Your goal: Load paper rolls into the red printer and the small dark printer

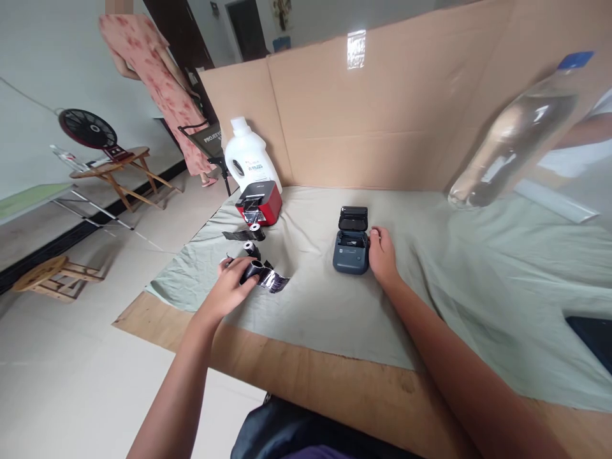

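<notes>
My left hand (234, 284) is closed around a roll of shiny black film (251, 271), whose loose end (275, 280) trails to the right over the cloth. Just beyond it stand another small black roll (250, 250) and a further black roll (258, 233) with its strip unwound leftward. A dark blue, handheld-sized label printer (351, 258) sits at the middle, its black lid (353, 218) raised and its compartment exposed. Against the printer's right side rests my right hand (384, 255), fingers fairly straight; their undersides are hidden.
Behind the rolls are a red and black box-like device (261, 203) and a white jug (251, 153). Cardboard (382, 121) walls the back. A large clear bottle (516, 140) leans at right; a dark flat object (593, 338) lies near the right edge. Another person stands far left.
</notes>
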The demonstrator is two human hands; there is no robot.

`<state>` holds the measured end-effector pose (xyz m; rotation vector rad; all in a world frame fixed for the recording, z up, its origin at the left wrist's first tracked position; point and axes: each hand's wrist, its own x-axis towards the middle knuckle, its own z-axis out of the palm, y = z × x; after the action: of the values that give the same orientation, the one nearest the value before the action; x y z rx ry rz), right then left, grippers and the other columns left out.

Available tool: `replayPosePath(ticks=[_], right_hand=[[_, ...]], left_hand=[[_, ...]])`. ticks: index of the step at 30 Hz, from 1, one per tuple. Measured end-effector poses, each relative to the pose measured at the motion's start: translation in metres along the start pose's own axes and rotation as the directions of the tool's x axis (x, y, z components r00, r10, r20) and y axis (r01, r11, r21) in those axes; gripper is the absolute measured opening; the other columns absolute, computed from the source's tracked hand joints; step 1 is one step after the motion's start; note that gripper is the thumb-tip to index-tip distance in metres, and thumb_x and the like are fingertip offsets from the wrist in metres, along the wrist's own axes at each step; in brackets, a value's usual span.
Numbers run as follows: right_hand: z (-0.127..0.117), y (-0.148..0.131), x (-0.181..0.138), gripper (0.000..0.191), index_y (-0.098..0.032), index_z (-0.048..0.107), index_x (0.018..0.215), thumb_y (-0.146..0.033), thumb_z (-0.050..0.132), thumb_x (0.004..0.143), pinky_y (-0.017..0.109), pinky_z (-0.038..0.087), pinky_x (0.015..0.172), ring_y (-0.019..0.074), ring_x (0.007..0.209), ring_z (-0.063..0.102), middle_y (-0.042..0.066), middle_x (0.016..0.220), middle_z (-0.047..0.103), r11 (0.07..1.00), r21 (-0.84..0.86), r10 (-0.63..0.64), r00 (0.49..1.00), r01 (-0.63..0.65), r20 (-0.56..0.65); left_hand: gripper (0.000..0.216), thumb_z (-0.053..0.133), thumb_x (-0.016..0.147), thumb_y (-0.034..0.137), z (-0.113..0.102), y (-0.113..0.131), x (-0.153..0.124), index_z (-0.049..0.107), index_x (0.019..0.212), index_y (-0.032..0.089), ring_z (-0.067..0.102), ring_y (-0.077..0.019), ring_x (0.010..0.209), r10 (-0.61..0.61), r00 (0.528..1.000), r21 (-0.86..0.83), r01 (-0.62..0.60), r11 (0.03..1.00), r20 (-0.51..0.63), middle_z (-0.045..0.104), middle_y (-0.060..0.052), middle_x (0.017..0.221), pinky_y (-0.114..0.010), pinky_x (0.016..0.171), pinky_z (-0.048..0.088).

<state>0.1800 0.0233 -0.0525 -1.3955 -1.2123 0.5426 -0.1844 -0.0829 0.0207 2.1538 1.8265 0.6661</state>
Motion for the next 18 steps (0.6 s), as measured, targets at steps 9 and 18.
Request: replayPosePath(ticks=[9,18], right_hand=[[-0.001,-0.002,-0.001,0.048,-0.02,0.059,0.116,-0.056,0.034,0.096,0.045,0.044,0.098,0.0264,0.109,0.059,0.014,0.12,0.065,1.0,-0.014,0.028,0.999,-0.027,0.026],[0.0,0.003,0.001,0.047,-0.02,0.061,0.112,-0.057,0.036,0.095,0.045,0.045,0.097,0.0263,0.106,0.06,0.012,0.114,0.067,1.0,0.01,-0.013,1.0,0.013,-0.004]], left_hand=[[0.039,0.056,0.092,0.047,-0.01,0.047,0.022,0.062,0.118,0.02,0.06,-0.0264,0.115,0.066,0.963,-0.278,-0.141,0.95,-0.263,0.065,-0.009,0.121,-0.038,0.101,0.047],[0.045,0.06,0.087,0.061,0.048,0.139,0.116,0.05,0.112,0.026,0.047,-0.0085,0.053,0.169,0.959,-0.823,0.094,0.561,0.226,0.05,0.004,0.072,-0.021,0.05,0.04]])
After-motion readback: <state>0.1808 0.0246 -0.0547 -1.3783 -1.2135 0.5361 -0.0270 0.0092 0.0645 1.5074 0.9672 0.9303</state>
